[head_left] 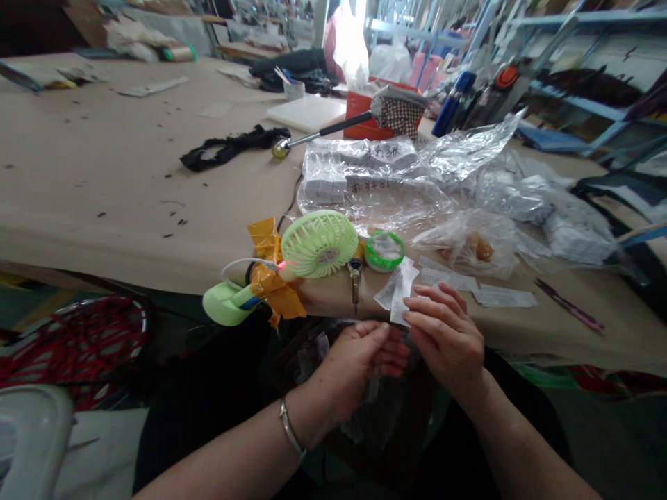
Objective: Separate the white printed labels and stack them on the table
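Note:
My left hand [365, 357] and my right hand [448, 337] meet just below the table's front edge. Together they pinch a small white paper label [404, 288] that sticks up between the fingers. A thin clear plastic bag [372, 392] hangs under the hands over my lap. More white labels [487, 290] lie on the table just beyond my right hand. A silver bangle [289, 428] is on my left wrist.
A green handheld fan [317, 243] taped with yellow tape [276, 288] sits at the table edge beside a green tape roll [384, 250]. Crumpled clear bags [396, 177] with label bundles lie behind. A red box [365, 114], black fabric [229, 147] and dark scissors [567, 305] are further off.

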A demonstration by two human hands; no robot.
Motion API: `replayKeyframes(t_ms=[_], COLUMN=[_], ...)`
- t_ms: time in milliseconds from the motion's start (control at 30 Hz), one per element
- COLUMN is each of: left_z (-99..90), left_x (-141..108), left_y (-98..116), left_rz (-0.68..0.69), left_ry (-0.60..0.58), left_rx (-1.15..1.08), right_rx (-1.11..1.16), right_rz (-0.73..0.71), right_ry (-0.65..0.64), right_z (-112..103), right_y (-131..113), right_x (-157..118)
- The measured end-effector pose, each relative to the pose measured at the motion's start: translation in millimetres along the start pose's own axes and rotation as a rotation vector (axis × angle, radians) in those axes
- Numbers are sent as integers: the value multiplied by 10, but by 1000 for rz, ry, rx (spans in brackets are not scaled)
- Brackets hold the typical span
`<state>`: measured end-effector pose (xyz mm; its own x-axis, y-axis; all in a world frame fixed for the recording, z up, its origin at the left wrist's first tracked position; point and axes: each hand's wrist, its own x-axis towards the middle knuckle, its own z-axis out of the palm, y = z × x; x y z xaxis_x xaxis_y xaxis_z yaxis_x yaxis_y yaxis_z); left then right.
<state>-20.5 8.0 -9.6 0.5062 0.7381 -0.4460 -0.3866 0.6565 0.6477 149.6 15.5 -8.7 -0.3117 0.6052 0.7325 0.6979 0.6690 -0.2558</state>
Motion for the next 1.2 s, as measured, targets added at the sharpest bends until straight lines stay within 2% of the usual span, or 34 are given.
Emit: replayKeyframes(t_ms=[67,133,267,400,533,667,800,900,1000,1200], left_z=[56,112,196,224,232,262,309,328,322,305], left_x=[15,39,79,85,83,85,95,116,126,102], left_y=[2,0,-17,-32,-45,-38,-26,-55,-111,-167], left_rz=[-37,-48,-40,-97,-114,-137,-173,-124,-72,-49], left_ry=[-62,-72,-1,79,153,189,167,82,74,73], left_rx=[-187,-285,-270,-116,-2,43,-23,-130,-217,-223], right_rx=[41,57,42,-151,-378,-296,-110,14,50,53], right_rz=[-25,-31,-25,85,174,153,99,39,21,37], right_ry=[-35,-88,-145,-122,-201,-132,-49,-105,-172,-167], right_z=[-59,-108,-189,-258,-258,-253,-293,-300,-269,-214], right_y=[-95,-200,-261,-20,248,313,135,-100,-279,-341], right_x=[-63,-143,-265,-242,-182,-201,-269,-335,-402,-462])
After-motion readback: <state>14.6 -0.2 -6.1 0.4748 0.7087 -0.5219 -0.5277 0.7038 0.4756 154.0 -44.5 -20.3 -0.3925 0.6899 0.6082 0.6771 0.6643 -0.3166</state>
